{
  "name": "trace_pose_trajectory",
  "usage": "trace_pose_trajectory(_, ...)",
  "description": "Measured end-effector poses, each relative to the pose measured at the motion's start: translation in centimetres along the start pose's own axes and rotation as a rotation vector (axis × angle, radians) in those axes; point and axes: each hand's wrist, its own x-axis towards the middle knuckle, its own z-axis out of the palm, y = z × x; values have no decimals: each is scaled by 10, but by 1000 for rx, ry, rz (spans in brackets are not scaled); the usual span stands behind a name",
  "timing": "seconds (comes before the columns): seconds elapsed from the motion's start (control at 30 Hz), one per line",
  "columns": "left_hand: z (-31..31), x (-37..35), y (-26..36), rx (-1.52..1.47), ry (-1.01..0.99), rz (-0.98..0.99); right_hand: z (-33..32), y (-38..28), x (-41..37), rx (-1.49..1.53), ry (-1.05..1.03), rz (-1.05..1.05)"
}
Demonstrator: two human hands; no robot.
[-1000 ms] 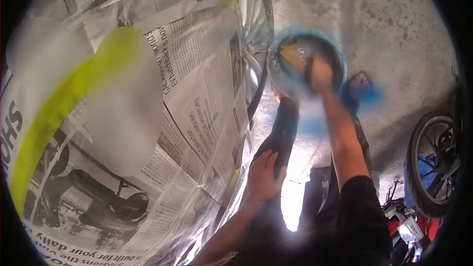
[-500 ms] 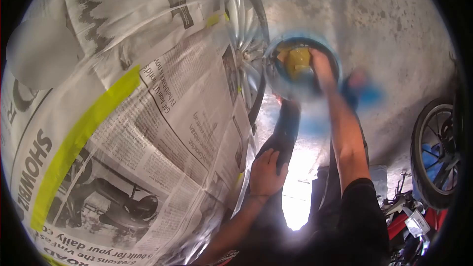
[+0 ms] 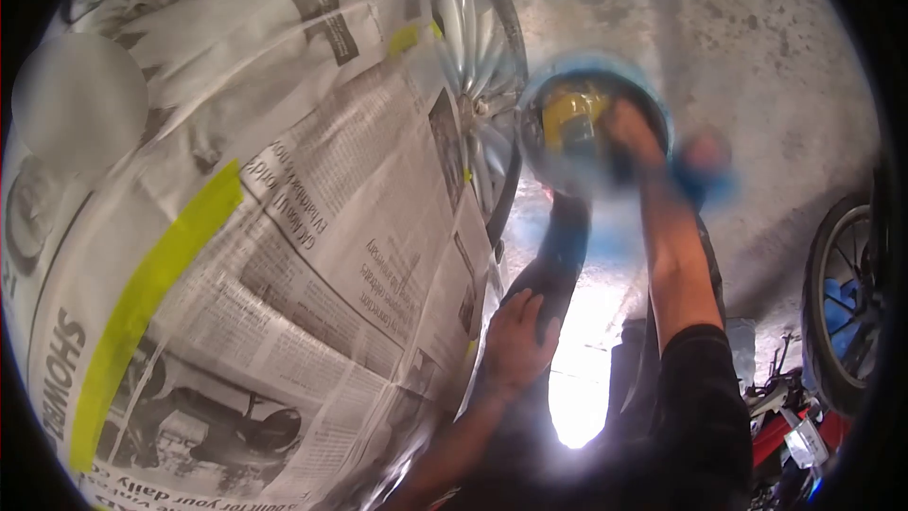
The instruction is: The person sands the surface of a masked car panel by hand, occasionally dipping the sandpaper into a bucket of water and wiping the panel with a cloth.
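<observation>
My right hand [image 3: 632, 131] reaches down into a bluish round bucket [image 3: 666, 114] on the floor, with its fingers blurred. Beside those fingers, inside the bucket, is a yellow flat-looking piece [image 3: 567, 119]; I cannot tell whether the hand grips anything. My left hand [image 3: 515, 336] rests on my dark-clothed left leg [image 3: 566, 241], fingers spread and holding nothing.
Newspaper sheets [image 3: 331, 255] joined with yellow-green tape [image 3: 156, 298] cover the large curved body at left. Next to the bucket stands a silver-spoked car wheel [image 3: 473, 76]. A bike wheel [image 3: 832, 308] and red motorbike parts [image 3: 832, 426] are at right on the concrete floor.
My right hand has drawn back from the yellow piece, which it was touching, and sits deeper against the bucket's right side. The view has shifted slightly. My left hand stays on the leg.
</observation>
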Motion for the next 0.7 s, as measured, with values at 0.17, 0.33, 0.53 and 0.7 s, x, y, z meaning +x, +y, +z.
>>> trace_pose_trajectory(0.17,10,0,-1,5,8,54,7,-28,-34,723,-25,319)
trace_pose_trajectory(0.33,15,-3,-3,-27,11,57,-41,-64,-63,1056,-129,413)
trace_pose_trajectory(0.53,14,-2,-6,-31,-9,7,2,-27,-17,457,83,273)
trace_pose_trajectory(0.7,15,0,-10,-16,-8,-12,-48,-60,-28,434,-265,224)
